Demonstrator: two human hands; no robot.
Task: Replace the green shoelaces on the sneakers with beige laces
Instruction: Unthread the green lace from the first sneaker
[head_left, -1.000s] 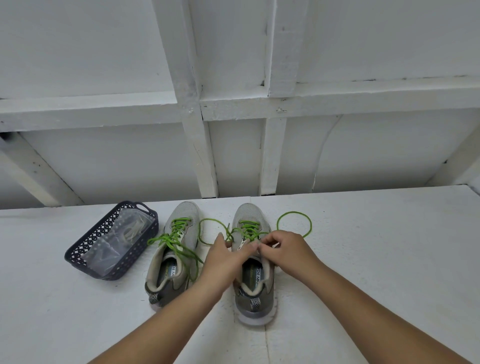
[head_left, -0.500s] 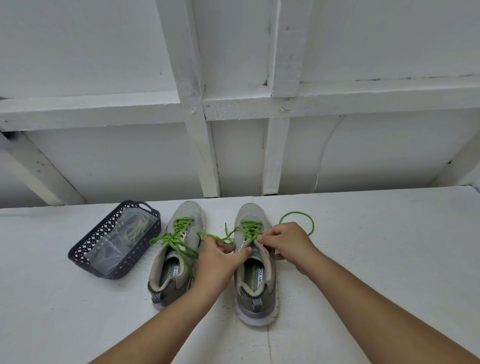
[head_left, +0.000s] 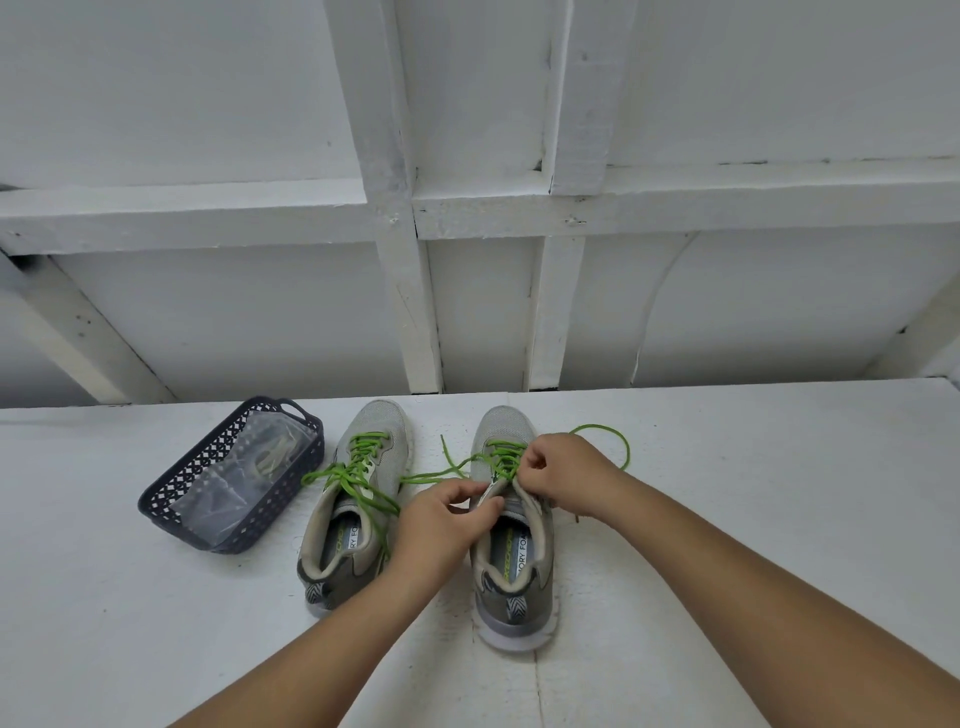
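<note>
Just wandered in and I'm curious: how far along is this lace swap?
Early. Done: the right sneaker's green lace is untied, its ends loose on the table. In hand: the right hand pinches that lace at the eyelets while the left hand grips the tongue. Left: unthread both sneakers; the left sneaker is fully laced, and the beige laces sit bagged in the basket.

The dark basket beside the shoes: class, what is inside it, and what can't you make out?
Inside the basket lies a clear plastic bag holding pale laces. How many laces, and what lies beneath the bag, cannot be seen.
</note>
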